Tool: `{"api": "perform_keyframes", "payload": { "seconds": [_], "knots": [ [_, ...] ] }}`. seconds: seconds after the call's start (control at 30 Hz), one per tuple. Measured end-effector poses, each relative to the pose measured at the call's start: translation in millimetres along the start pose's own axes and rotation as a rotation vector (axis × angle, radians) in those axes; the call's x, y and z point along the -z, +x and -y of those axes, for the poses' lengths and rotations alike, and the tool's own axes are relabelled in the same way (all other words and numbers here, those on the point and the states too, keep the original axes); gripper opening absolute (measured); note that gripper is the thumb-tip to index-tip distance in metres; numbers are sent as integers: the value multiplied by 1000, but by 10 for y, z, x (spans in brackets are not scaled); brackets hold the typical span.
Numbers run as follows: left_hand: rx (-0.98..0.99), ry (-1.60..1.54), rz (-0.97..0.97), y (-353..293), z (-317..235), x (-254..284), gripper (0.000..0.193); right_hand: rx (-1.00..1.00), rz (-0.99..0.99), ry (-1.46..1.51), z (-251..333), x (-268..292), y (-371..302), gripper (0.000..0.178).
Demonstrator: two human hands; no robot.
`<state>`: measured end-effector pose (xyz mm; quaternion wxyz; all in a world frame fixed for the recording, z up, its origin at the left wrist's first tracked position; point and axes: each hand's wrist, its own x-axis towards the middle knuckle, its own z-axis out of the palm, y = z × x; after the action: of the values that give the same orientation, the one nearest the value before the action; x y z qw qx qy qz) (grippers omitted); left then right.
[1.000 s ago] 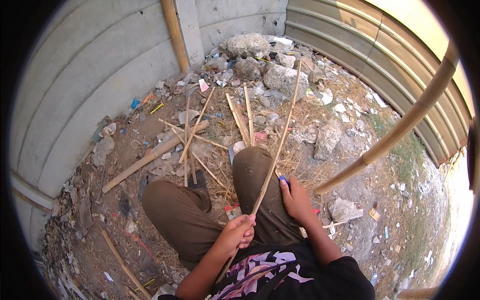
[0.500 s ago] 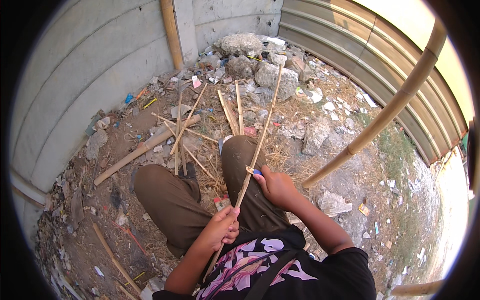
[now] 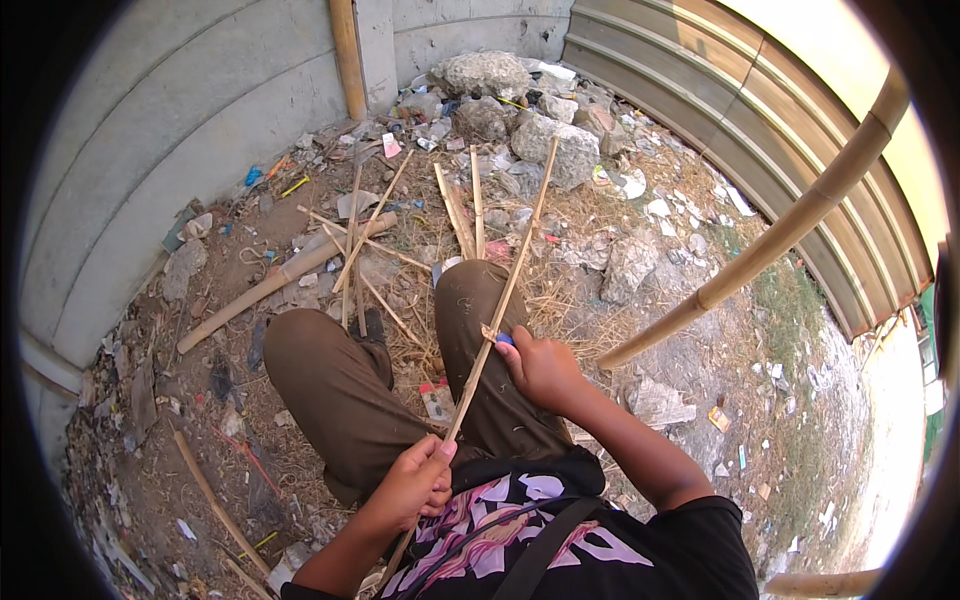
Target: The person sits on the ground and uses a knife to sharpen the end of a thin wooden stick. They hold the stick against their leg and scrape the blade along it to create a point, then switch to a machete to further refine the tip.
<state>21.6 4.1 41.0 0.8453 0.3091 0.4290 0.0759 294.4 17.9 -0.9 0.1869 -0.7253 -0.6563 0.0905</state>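
The camera rides on the person's head, the left of a pair, looking steeply down and ahead as we stand here. The shirt point(image 3: 500, 530) sits nearest it, beside the left hand point(image 3: 415, 485); the right hand point(image 3: 545, 370) is farther. Its view is wide (straight edges bow): wall point(image 3: 190, 110) left, fence point(image 3: 740, 130) right, rocks point(image 3: 555, 150) far.
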Motion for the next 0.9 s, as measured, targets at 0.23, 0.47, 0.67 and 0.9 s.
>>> {"api": "perform_keyframes", "payload": {
  "seconds": [0.23, 0.47, 0.67, 0.9],
  "knots": [
    [-13, 90, -48, -476, 232, 156, 29, -61, -68, 55, -58, -40, 21, 44],
    [39, 318, -139, -822, 223, 221, 28, -142, 18, 46, 33, -16, 59, 41],
    [1, 414, -210, -1149, 267, 248, 29, -186, -65, 51, 18, -69, 70, 42],
    [225, 107, -166, -1646, 564, 714, 48, -188, -163, 11, -26, -91, 18, 43]
  ]
}}
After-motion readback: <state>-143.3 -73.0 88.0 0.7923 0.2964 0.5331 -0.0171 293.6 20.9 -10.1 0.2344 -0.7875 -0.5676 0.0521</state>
